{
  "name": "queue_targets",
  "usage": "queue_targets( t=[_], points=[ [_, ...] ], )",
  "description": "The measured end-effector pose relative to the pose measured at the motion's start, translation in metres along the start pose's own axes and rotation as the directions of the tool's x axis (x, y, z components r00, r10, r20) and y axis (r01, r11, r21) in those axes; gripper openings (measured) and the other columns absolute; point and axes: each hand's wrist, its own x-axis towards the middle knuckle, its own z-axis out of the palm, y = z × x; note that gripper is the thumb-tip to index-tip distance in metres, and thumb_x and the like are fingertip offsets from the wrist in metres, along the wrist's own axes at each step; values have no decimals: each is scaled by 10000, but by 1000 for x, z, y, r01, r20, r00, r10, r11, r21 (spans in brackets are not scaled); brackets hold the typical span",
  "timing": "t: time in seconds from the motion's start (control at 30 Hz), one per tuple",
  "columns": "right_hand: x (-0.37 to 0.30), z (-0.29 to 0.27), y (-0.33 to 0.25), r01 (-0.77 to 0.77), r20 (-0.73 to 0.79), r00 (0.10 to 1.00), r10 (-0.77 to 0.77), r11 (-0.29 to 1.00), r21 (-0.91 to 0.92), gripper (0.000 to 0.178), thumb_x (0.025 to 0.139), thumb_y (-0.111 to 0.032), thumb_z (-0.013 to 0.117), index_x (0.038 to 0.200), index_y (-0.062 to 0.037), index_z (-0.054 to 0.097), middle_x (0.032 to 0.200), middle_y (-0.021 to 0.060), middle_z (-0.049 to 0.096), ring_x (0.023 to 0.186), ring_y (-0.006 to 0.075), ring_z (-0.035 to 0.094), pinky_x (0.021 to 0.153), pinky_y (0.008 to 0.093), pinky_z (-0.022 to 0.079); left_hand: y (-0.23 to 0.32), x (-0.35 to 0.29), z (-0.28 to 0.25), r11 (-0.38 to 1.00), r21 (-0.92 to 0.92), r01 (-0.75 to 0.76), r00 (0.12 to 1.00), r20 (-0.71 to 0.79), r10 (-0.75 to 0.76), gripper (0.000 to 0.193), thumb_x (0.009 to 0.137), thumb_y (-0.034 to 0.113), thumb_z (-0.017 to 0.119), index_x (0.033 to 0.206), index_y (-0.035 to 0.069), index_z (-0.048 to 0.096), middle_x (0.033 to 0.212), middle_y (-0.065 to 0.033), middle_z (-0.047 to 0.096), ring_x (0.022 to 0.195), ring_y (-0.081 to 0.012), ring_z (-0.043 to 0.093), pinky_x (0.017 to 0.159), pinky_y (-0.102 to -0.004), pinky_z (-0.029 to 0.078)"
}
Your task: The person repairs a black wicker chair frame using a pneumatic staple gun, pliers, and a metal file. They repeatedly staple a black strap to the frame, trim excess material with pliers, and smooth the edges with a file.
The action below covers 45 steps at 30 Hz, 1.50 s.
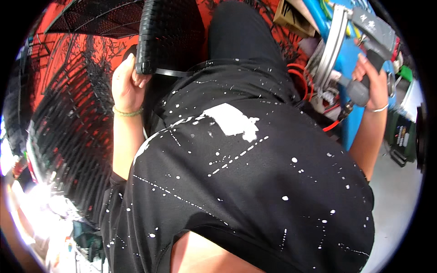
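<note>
At the upper left, my left hand (129, 86) is closed around the lower corner of a black woven wicker piece (170, 38), whose thick edge is wrapped in flat strips. A loose black strip (173, 73) sticks out from that corner over my lap. On the right, my right hand (372, 79) grips the dark handle of a grey air staple gun (373, 29). The gun's long silver magazine (334, 43) points away from the hand. An orange air hose (331, 126) runs to the fitting below the grip.
Black woven panels with loose strip ends (73, 123) spread along the left. Cut black scraps lie on the red surface (123, 43). A blue frame (348, 129) stands beside my right forearm. A cardboard box (293, 19) is at the top, and a dark case (401, 139) at the far right.
</note>
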Motion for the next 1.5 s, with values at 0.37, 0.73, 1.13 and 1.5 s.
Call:
queue_targets(
  t=[0.37,0.73,1.13,1.5],
  points=[
    [15,-87,47,-87,28,996,83,956,279,422,996,-155,471,1383,6,425,743,-48,293,665,56,326,652,225,323,23,-21,5,999,3,52,998,36,-52,295,975,267,476,727,113,432,590,47,307,538,-80,280,549,-259,252],
    [36,-136,93,-100,41,995,92,886,453,388,988,-149,495,1319,49,463,733,-50,351,649,45,361,631,216,334,50,-30,43,929,340,148,977,-196,-84,174,921,63,605,793,135,510,633,79,387,528,-34,323,527,-220,268],
    [59,-160,103,-74,-25,995,92,912,404,420,959,-187,553,1280,76,487,775,-19,468,691,86,466,663,252,395,15,-50,52,642,700,-313,818,-144,557,228,760,-52,749,917,34,607,785,9,565,698,-58,520,654,-192,429],
    [51,-142,104,-10,-87,993,77,804,594,311,910,-119,611,1094,117,524,639,-65,372,569,61,379,568,239,336,26,-37,65,-11,890,-456,686,359,633,259,754,-83,727,996,10,714,859,-90,598,790,-195,580,702,-265,473]
  ],
)
